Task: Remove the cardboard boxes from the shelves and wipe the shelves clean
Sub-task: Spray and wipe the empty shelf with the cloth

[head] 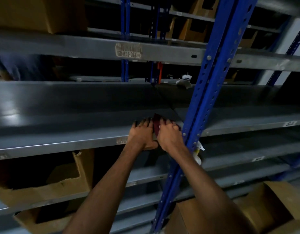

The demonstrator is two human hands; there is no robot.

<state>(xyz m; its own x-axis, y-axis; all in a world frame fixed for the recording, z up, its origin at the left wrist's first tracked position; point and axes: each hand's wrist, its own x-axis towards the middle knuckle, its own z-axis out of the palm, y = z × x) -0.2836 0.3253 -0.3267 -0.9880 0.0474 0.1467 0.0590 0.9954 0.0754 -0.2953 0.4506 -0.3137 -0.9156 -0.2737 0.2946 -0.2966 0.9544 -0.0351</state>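
Though held, cloth (156, 126) lengthwise front-to-back

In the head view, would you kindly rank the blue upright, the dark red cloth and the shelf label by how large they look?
1. Blue upright
2. Shelf label
3. Cloth, though the hands hide part of it, so its place after the label is unsure.
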